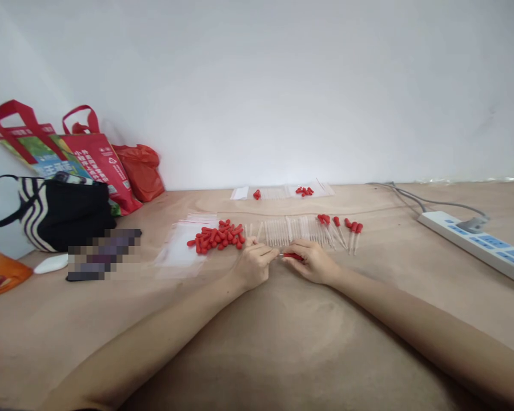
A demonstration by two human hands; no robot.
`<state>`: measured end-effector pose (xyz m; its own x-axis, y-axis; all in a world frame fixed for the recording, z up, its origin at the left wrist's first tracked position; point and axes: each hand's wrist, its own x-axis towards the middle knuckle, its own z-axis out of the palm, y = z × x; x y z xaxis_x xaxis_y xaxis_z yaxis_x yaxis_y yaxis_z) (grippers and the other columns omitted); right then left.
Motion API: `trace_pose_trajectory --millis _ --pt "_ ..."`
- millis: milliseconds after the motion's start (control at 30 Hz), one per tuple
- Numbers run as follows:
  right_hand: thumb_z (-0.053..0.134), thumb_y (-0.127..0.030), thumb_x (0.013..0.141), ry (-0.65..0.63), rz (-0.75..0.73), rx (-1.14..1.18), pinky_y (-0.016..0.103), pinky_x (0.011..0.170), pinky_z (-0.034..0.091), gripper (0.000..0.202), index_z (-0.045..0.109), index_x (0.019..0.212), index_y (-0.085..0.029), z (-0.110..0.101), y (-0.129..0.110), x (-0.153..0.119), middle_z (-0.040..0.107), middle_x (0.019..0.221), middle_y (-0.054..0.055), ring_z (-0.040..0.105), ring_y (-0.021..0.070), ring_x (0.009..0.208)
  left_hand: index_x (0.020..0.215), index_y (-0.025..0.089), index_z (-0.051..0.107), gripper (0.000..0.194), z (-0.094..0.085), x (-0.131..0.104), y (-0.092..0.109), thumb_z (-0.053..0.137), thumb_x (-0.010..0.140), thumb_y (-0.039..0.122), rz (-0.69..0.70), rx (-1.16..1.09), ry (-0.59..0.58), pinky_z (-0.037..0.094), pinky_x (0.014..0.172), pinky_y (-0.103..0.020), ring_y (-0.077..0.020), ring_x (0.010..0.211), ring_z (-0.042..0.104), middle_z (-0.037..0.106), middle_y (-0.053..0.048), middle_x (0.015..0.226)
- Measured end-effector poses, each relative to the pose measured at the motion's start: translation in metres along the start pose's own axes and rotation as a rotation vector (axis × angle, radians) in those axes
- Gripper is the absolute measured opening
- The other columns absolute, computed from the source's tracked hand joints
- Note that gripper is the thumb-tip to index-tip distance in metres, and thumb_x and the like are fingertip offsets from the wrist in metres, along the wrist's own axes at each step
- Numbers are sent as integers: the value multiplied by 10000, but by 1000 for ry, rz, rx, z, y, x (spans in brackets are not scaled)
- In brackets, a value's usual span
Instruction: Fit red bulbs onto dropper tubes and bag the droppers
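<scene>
My right hand (pixel 310 261) is closed round a red rubber dropper bulb (pixel 294 257). Facing it, my left hand (pixel 253 264) pinches a thin glass dropper tube, mostly hidden by the fingers, whose end meets the bulb's mouth. Just beyond both hands lies a row of bare glass tubes (pixel 278 231). A heap of loose red bulbs (pixel 217 237) lies left of my left hand. Beyond my right hand are several droppers with red bulbs fitted (pixel 353 231), their glass ends toward me.
Clear plastic bags (pixel 180 251) lie under and beside the heap. Farther back sits a bag of tubes and bulbs (pixel 278 192). A white power strip (pixel 480 242) with a grey cable is at right. Shopping bags (pixel 98 160), a black bag (pixel 68 214) and a white object (pixel 51 264) stand left.
</scene>
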<state>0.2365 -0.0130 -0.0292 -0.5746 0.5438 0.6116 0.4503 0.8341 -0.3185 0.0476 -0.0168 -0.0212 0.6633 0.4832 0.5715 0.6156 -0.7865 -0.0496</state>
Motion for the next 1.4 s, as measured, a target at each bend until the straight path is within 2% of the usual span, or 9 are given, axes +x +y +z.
trace_pose_trajectory --millis 167,367,467,567,733,867,1000,1167,1400 --pt "472 -283 809 2 53 105 289 647 433 165 599 815 -178 -2 0 3 600 737 57 545 143 685 816 171 596 267 -1 0 2 367 745 52 -21 -47 22 289 670 -339 -144 612 580 669 -24 704" --pt "594 -427 692 288 459 653 254 583 466 282 515 835 -198 6 -4 9 594 702 8 563 116 625 899 180 591 214 2 4 5 382 858 198 -183 -185 159 316 706 -324 -122 582 588 680 -9 702" --pt "614 -424 664 333 517 778 253 620 466 274 491 750 -194 9 -8 15 600 729 15 561 111 655 940 178 583 207 3 3 4 400 862 236 -172 -243 169 334 738 -311 -107 550 575 680 1 689" --pt "619 -417 646 388 592 802 250 611 461 277 512 737 -179 -5 -1 23 607 713 23 550 104 621 974 177 572 213 -1 3 3 427 852 277 -169 -258 167 324 782 -318 -114 618 589 684 -7 757" --pt "587 -383 655 546 841 425 220 460 398 371 579 931 -135 -64 43 21 620 678 31 487 85 465 914 197 600 206 -7 3 -4 416 845 260 -263 -112 124 264 819 -383 -167 790 575 675 -20 806" --pt "578 -353 647 416 1046 -58 249 480 390 378 631 944 -125 -93 80 1 644 668 59 530 129 486 827 211 615 163 -2 4 -15 463 813 269 -400 55 130 253 783 -415 -212 823 534 663 -25 806" --pt "545 -335 668 245 1089 -288 267 571 418 366 632 957 -128 -84 98 -12 664 760 85 600 186 650 801 201 585 141 4 4 -21 498 780 309 -505 189 126 272 736 -421 -247 829 495 629 -58 832" --pt "536 -397 680 164 1028 -410 272 617 420 433 593 999 -109 -64 104 -16 664 782 100 607 203 735 791 197 533 142 6 2 -21 478 786 327 -536 254 95 276 734 -426 -256 838 473 594 -70 829" --pt "466 -439 713 158 1125 -555 302 616 409 371 632 894 -161 -84 106 -21 660 801 97 595 231 783 778 196 501 117 3 2 -20 522 737 303 -553 258 77 277 727 -421 -261 829 468 579 -72 827"
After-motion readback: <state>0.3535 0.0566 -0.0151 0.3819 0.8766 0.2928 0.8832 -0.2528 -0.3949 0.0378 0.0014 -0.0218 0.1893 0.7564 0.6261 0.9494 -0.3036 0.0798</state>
